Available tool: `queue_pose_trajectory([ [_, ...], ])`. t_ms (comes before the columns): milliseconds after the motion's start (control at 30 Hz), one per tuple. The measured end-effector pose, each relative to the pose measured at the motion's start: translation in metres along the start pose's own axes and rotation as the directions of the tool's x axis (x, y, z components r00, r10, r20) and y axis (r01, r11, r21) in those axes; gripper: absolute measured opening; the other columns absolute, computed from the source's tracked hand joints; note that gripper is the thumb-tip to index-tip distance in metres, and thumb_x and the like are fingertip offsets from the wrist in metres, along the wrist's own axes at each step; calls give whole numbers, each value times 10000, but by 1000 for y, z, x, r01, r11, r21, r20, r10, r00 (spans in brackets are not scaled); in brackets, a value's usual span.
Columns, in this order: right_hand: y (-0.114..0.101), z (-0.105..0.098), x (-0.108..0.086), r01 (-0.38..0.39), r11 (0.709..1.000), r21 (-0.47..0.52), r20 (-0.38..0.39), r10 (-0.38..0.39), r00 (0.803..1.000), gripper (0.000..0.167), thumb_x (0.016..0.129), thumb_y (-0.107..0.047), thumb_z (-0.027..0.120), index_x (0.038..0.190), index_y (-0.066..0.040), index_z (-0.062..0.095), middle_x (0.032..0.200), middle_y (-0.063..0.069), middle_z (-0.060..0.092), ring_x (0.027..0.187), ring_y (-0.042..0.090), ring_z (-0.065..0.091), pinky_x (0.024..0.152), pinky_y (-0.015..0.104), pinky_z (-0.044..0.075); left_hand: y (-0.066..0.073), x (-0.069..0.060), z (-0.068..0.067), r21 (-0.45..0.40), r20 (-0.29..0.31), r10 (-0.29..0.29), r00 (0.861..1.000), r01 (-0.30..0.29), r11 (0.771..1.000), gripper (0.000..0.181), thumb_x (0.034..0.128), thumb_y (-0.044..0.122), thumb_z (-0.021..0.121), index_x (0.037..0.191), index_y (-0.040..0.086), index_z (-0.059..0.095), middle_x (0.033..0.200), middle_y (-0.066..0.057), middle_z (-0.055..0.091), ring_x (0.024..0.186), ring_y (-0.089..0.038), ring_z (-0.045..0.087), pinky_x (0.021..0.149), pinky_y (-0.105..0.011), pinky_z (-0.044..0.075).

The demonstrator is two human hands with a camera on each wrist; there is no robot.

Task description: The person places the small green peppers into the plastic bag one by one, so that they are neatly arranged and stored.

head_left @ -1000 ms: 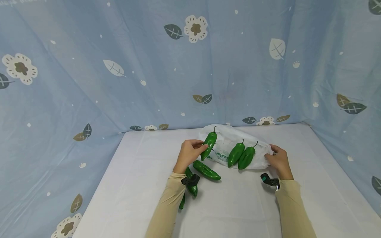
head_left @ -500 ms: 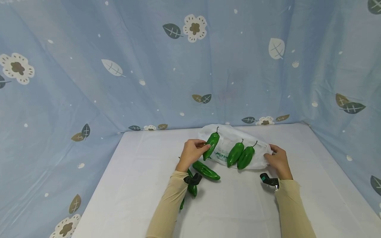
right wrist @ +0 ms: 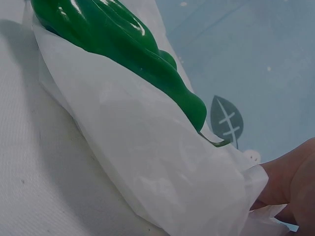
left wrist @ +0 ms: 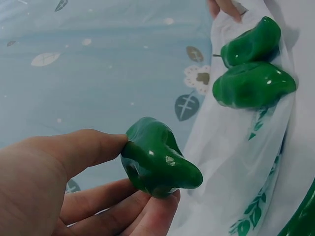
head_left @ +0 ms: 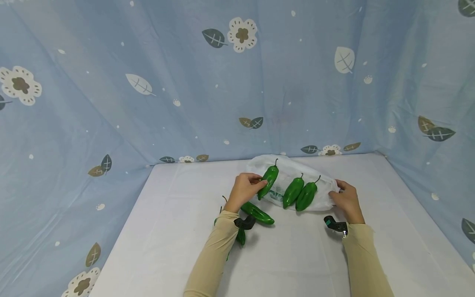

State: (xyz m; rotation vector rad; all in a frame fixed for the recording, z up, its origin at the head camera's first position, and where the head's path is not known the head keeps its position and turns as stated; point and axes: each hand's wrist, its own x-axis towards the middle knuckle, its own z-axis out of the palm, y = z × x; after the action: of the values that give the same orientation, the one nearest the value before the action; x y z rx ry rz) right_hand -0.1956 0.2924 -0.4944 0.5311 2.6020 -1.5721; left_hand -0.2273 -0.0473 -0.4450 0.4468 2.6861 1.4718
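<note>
In the head view my left hand (head_left: pixel 245 190) pinches a green pepper (head_left: pixel 269 180) between thumb and fingertips, stem upward, above the left part of a white plastic bag (head_left: pixel 285 165). The left wrist view shows the same pepper (left wrist: pixel 160 157) end-on. Two more green peppers (head_left: pixel 293 192) lie side by side on the bag. At the bag's right end my right hand (head_left: pixel 346 200) grips its edge; the right wrist view shows the bag (right wrist: pixel 142 147) bunched at the thumb, with most of that hand (right wrist: pixel 293 182) out of frame. Green print marks the bag's surface.
Another green pepper (head_left: pixel 259 213) rests on the white table (head_left: pixel 289 260) near my left wrist. More peppers (head_left: pixel 241 237) are partly hidden under the left forearm. A blue curtain (head_left: pixel 208 82) with flowers and leaves stands behind the table.
My left hand has carried its pepper a little to the right, over the bag. My right hand and the two peppers on the bag keep their places.
</note>
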Motion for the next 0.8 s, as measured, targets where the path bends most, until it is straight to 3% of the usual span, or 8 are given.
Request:
queue_pose_trajectory([
  [333,0,0,0,1,1000,8,-8,-1,1000,666,952,-63,486,1573,98,307,1613,349,327,1462,513,359,1160,601,414,4,6,9,21,20,2,1000,-3,1000,324,971,280,736,1172,27,768,1099,-141,783,997,-270,742,833,-378,617],
  [800,3,0,2,2,1000,7,-6,-2,1000,676,952,-63,487,1579,97,291,1626,344,308,1485,535,325,1183,627,375,6,15,24,63,57,-3,998,-1,998,326,972,296,735,1187,53,765,1110,-125,782,1011,-252,740,830,-367,614],
])
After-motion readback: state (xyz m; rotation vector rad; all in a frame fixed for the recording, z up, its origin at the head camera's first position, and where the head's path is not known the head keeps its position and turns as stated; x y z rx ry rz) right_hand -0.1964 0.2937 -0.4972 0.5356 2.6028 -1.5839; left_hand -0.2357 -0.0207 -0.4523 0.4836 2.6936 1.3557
